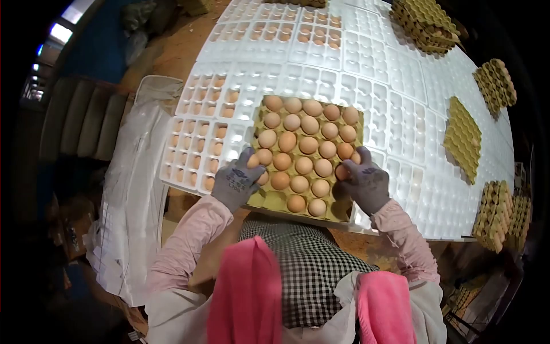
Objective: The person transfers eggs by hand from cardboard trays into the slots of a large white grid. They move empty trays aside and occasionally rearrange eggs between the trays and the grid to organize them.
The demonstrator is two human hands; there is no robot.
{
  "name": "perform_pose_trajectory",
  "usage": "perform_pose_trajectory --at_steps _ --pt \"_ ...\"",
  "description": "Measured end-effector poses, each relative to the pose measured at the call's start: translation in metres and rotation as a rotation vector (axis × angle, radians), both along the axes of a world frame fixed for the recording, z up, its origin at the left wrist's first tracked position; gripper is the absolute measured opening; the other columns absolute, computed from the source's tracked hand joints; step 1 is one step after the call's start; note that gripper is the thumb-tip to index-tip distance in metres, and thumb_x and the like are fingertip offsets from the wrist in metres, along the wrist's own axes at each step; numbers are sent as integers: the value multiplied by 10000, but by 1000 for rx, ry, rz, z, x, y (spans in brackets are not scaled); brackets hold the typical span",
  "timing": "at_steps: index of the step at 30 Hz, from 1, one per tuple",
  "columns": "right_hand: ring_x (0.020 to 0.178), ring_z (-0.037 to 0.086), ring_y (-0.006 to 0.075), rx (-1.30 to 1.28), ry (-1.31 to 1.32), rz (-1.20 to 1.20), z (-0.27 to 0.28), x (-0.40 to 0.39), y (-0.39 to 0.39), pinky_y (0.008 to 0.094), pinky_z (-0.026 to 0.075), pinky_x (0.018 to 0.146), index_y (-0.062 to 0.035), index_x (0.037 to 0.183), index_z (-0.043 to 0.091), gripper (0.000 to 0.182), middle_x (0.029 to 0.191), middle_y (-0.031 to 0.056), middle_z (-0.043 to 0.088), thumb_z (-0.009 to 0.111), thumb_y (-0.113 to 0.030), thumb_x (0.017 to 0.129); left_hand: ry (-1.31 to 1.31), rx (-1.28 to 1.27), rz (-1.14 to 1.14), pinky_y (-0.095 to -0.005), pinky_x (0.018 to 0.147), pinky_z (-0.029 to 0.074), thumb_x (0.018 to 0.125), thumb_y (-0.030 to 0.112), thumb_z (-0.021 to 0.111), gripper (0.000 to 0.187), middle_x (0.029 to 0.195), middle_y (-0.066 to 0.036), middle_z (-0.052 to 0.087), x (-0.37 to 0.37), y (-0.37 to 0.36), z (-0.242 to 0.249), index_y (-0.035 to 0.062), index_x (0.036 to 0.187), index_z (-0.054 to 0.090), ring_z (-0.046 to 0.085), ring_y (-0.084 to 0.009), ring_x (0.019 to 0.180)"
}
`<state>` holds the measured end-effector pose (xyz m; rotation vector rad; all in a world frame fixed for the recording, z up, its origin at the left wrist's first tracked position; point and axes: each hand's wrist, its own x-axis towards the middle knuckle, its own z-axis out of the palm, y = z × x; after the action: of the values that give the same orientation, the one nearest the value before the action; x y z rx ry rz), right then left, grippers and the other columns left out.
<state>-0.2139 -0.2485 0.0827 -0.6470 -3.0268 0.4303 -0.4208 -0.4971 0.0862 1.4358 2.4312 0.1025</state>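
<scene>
A yellowish pulp tray (262, 199) full of brown eggs, with a few vacant cups along its near edge, lies over white foam egg trays in the middle of the view. My left hand (236, 179), in a grey glove, is closed around eggs at the tray's left side. At the right side my right hand (365, 179), gloved too, has its fingers closed on eggs by the tray's edge. White foam trays (232, 135) with eggs in their cups sit to the left of the pulp tray.
More white foam trays (407, 132) spread across the table. Stacked pulp trays (425, 26) stand at the back right, others (494, 215) at the right edge. A single pulp tray (463, 139) lies on the right. Clear plastic wrapping (129, 195) hangs at the left.
</scene>
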Motion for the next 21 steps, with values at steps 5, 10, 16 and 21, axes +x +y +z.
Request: perform_pose_trajectory --at_steps 5,10,16,21 --pt "863 656 209 -1137 259 -599 2 12 18 353 543 759 -18 1187 623 474 1111 78 639 790 -205 785 -398 646 346 -380 969 477 698 91 812 472 1229 -149 547 -47 -35 -30 86 1151 681 560 -312 1180" --pt "944 641 219 -726 417 -62 25 -117 -23 351 540 799 -30 1173 639 438 1108 96 631 785 -210 801 -98 250 360 -444 895 523 826 256 710 369 1339 -145 504 -140 -1 -77 188 1186 662 616 -340 1091" --pt "990 666 326 -177 9 -22 -15 -317 -40 417 542 826 -183 1084 680 362 1169 136 594 762 -350 773 -222 17 77 -436 892 535 874 260 623 373 1367 -166 533 -180 50 -94 258 1247 638 660 -342 1042" --pt "1025 657 333 -48 -383 92 -77 -374 -15 436 540 860 -210 1184 645 365 1249 146 557 664 -312 835 -403 377 14 -442 870 528 885 239 641 340 1220 -160 636 -221 40 -109 146 1212 649 656 -329 1030"
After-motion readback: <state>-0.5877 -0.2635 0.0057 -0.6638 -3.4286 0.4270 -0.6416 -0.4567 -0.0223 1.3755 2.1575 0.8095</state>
